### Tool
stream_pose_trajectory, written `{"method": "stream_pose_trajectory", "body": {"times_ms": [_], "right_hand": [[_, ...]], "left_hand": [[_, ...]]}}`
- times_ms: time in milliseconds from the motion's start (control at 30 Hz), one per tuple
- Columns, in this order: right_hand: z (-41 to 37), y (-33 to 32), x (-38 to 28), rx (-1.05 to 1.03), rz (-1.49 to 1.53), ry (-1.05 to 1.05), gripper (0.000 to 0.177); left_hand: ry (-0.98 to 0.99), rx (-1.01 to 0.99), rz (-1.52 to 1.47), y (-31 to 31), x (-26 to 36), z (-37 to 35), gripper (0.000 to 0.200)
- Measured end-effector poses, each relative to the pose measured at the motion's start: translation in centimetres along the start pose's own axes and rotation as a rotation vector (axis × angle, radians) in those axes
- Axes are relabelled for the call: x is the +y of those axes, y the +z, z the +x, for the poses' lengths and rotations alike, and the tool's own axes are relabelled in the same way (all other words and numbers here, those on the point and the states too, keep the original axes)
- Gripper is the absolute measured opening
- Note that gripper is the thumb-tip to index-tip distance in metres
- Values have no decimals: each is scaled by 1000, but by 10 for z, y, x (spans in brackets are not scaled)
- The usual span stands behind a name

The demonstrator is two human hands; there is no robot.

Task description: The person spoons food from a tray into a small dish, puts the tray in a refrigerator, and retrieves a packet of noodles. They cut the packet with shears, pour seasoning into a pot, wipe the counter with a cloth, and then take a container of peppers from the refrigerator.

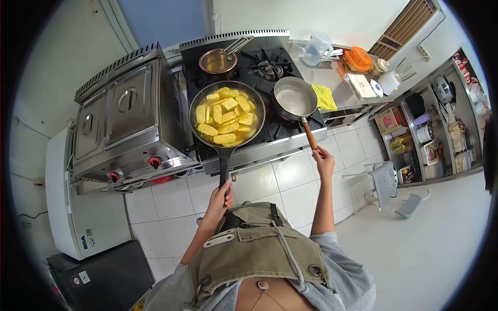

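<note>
My left hand is wrapped round the black handle of a large frying pan. Inside the pan lie several yellow rectangular pieces of food in yellowish liquid. My right hand grips the end of the wooden handle of a grey saucepan, which sits over the front right of the stove and holds a little clear liquid. Behind the frying pan, a copper-coloured pot with a metal utensil leaning in it stands on a back burner.
The black gas stove has a bare burner at back right. A steel food warmer stands left. On the right counter are a yellow cloth, a clear jug and an orange-lidded container. Shelves stand farther right.
</note>
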State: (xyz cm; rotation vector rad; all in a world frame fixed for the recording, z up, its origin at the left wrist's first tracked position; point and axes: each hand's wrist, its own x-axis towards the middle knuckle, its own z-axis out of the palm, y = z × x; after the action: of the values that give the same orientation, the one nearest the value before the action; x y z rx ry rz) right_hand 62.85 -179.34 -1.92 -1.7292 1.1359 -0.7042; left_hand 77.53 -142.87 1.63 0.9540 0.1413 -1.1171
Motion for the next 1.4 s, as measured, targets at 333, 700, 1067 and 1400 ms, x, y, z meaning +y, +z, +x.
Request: {"method": "stream_pose_trajectory", "body": {"times_ms": [333,700,1067,1400], "right_hand": [[-36,45,-36,-50,-7,-17,32],[-155,3,-13,142,-146,108,29],[-482,-8,52,-422,182,1443,94],[-452,-80,215,-470,360,1555,71]], "left_hand": [[-38,-3,75,-5,6,2,36],[-64,51,1046,-155,-58,60,35],[-239,-1634,1763,-165,-104,77,34],[-225,-1346,1404,-15,-201,137,27]]}}
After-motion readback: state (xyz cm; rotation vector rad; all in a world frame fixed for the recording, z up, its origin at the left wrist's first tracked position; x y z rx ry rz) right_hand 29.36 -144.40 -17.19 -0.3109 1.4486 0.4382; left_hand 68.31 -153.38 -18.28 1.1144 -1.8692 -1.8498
